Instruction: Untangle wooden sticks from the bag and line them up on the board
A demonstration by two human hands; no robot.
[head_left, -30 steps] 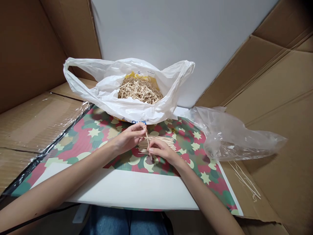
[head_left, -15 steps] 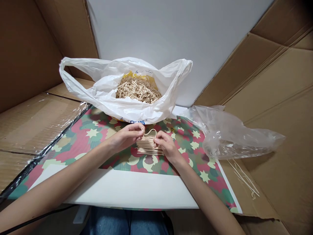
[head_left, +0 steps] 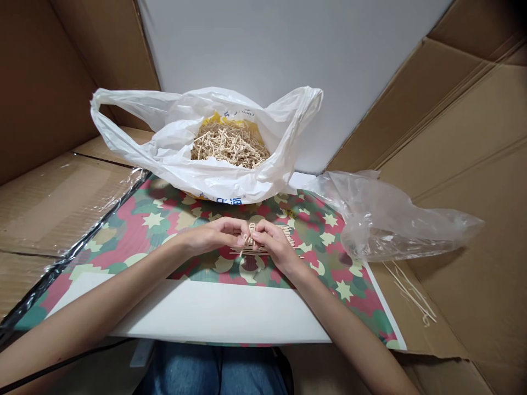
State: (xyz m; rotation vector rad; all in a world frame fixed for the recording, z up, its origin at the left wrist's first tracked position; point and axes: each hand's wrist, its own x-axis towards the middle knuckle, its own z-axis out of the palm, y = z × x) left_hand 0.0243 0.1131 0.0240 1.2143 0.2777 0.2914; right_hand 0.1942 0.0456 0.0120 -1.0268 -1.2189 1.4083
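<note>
A thin beige cord (head_left: 251, 229) is bent into a small loop between my hands, with a short end hanging below the fingertips. My left hand (head_left: 226, 233) pinches one side of it between thumb and forefinger. Close beside it, my right hand (head_left: 274, 242) pinches the other side, the two sets of fingertips nearly touching. Under and behind the hands lies a bunch of straight beige cord lengths (head_left: 288, 236) on the patterned sheet, partly hidden by the fingers.
Behind my hands stands an open white plastic bag (head_left: 164, 159) with many small knotted cord pieces (head_left: 230, 145) inside. A clear plastic bag (head_left: 387, 219) lies to the right. Several loose strands (head_left: 411, 293) rest on cardboard (head_left: 465, 274) at far right.
My hands have come together, and the cord that curved in a wave between them is now a tight small loop. The view has shifted slightly.
</note>
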